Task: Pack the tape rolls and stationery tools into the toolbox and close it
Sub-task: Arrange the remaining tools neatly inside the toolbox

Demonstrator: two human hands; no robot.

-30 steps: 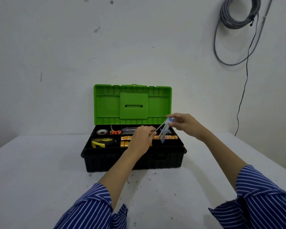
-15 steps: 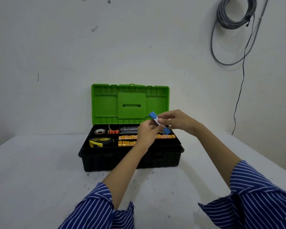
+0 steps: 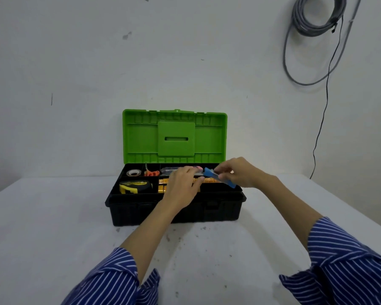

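— White worktop (image 3: 53, 227), open toolbox (image 3: 176, 212): what's in your hands?

— Both my right hand (image 3: 240, 172) and left hand (image 3: 183, 183) pinch a blue cutter (image 3: 220, 177) over the tray, steadying it, I'd guess, to lay it inside.

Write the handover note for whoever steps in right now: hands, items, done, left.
Right hand: shut on the blue tool, over the toolbox tray's right side.
Left hand: at the same tool's other end; grip unclear.
Already in the tray: tape roll, orange scissors, tape measure.
Left: lay the blue tool in, then shut the green lid, which stands open.
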